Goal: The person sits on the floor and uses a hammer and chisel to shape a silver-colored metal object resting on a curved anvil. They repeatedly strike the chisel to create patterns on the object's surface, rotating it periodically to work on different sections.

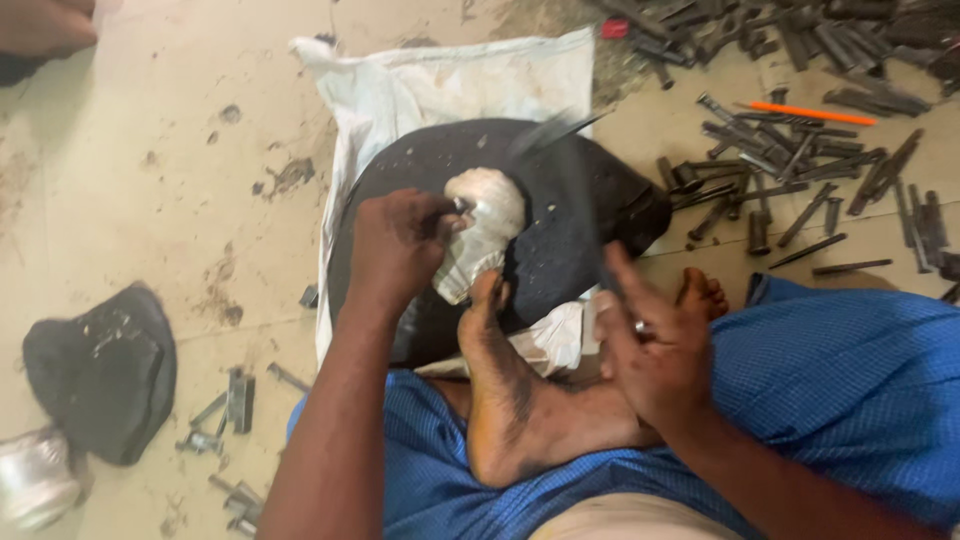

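Your left hand [395, 245] was closed around a thin metal punch, its tip set against the pale, crumpled silvery metal piece [480, 232]. That piece lay on the dark rounded block [560, 225], pinned at its lower edge by the toes of your bare foot [500, 380]. Your right hand [650, 345] gripped a hammer handle, the head [555, 130] blurred above the block. The piece appeared partly shaped, with dents and folds across it; in my judgement much forming remained. The block rested on a white woven sack [440, 80] spread on the floor. Dark steel punches [790, 170] lay scattered to the right.
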